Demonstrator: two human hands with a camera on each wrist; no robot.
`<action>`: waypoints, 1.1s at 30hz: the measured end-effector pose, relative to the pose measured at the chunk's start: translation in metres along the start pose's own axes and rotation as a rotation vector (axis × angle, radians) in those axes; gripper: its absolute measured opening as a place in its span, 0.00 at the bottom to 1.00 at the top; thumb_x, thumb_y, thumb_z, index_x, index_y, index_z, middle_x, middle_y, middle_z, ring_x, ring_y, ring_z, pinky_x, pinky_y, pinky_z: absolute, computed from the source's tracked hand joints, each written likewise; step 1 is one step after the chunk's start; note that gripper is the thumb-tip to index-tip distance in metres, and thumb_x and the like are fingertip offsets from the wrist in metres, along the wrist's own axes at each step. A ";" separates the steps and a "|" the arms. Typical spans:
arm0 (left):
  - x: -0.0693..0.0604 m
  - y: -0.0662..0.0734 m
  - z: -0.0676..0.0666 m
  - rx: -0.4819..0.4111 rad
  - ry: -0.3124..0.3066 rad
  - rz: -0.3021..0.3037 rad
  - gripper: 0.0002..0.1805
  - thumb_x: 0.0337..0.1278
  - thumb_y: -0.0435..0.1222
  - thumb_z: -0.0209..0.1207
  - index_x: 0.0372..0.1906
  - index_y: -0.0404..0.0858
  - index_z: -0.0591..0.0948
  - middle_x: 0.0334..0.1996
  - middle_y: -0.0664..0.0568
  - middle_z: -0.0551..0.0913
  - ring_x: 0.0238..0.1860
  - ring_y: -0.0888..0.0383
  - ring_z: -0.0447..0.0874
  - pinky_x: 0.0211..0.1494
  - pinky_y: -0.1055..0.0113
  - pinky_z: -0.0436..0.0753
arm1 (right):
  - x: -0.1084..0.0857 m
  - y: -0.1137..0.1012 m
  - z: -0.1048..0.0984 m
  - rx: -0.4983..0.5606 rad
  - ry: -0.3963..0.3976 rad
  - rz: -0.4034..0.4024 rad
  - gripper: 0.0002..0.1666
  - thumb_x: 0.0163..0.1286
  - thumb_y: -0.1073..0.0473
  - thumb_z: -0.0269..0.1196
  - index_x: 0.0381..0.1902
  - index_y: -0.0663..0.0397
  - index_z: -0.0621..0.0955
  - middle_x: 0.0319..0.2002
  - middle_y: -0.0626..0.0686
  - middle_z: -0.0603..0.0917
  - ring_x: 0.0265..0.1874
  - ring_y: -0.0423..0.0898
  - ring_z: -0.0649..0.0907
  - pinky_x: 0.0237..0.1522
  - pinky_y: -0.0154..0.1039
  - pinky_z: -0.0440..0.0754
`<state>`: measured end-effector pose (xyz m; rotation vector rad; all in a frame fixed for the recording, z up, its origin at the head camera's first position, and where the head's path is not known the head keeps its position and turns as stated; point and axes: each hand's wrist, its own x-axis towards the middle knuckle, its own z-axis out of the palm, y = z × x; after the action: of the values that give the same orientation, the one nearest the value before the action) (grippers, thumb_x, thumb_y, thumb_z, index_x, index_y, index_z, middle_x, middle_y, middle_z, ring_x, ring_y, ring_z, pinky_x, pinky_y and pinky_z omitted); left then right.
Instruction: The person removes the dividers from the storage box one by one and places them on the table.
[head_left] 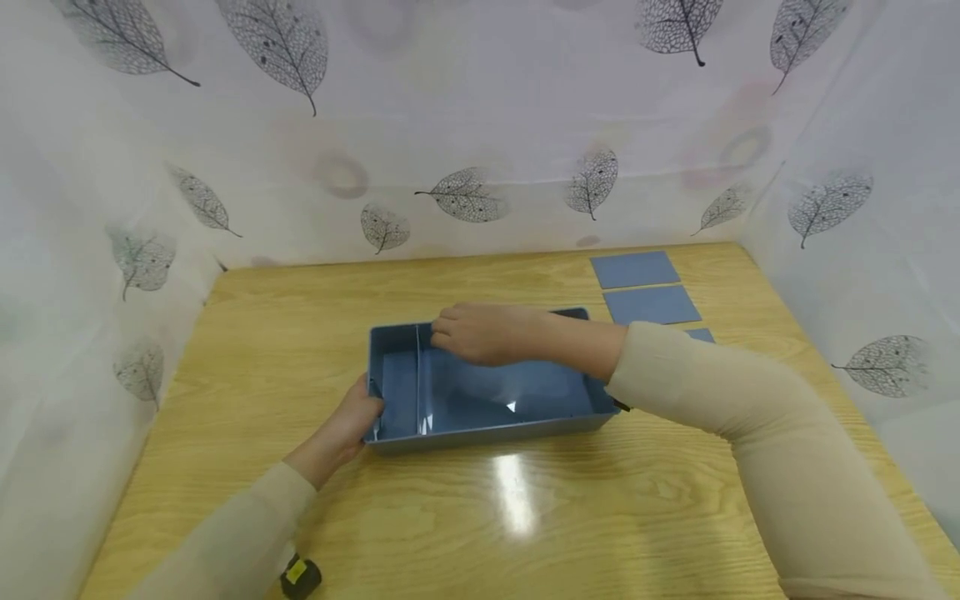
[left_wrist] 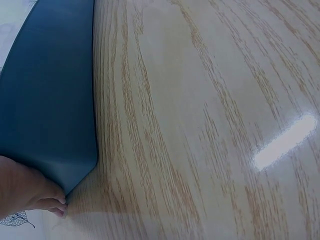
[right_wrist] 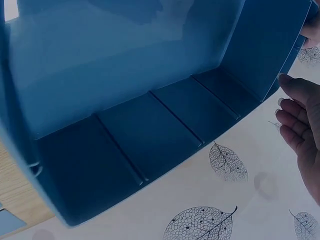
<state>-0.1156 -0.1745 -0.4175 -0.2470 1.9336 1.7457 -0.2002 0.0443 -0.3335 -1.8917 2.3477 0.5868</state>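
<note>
A blue rectangular plastic box stands on the wooden table. An upright blue divider crosses it near the left end. My left hand grips the box's left end wall, thumb inside; in the left wrist view its fingers lie at the box's lower corner. My right hand is over the far wall beside the divider. In the right wrist view, the thumb of that hand is at the divider's top edge, with the other fingers loosely bent and nothing between them. Thin ribs line the far inner wall.
Flat blue panels lie at the back right: one at the rear, another in front, and a third partly behind the right sleeve. A leaf-printed white curtain encloses the table's back and sides.
</note>
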 end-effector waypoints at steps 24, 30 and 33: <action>-0.001 -0.003 -0.003 -0.003 0.003 -0.014 0.38 0.51 0.20 0.34 0.71 0.25 0.39 0.65 0.28 0.58 0.47 0.56 0.75 0.41 0.72 0.79 | 0.056 -0.019 0.010 -0.170 -0.019 -0.195 0.18 0.74 0.60 0.47 0.58 0.56 0.72 0.54 0.51 0.75 0.48 0.45 0.75 0.49 0.36 0.74; 0.000 -0.003 -0.002 -0.017 0.017 -0.011 0.38 0.51 0.19 0.34 0.71 0.24 0.41 0.61 0.28 0.62 0.38 0.63 0.77 0.39 0.72 0.80 | 0.065 -0.022 0.019 -0.159 -0.036 -0.204 0.16 0.72 0.60 0.50 0.56 0.55 0.73 0.52 0.50 0.77 0.46 0.44 0.75 0.47 0.36 0.75; 0.000 -0.002 -0.002 -0.017 0.018 -0.018 0.38 0.51 0.19 0.33 0.71 0.24 0.40 0.61 0.28 0.62 0.39 0.62 0.78 0.40 0.71 0.80 | 0.067 -0.023 0.021 -0.160 -0.034 -0.219 0.17 0.72 0.61 0.50 0.57 0.55 0.73 0.52 0.50 0.77 0.47 0.44 0.76 0.46 0.36 0.75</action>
<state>-0.1155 -0.1769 -0.4194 -0.2860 1.9236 1.7548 -0.1985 -0.0144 -0.3781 -2.1496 2.0903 0.7966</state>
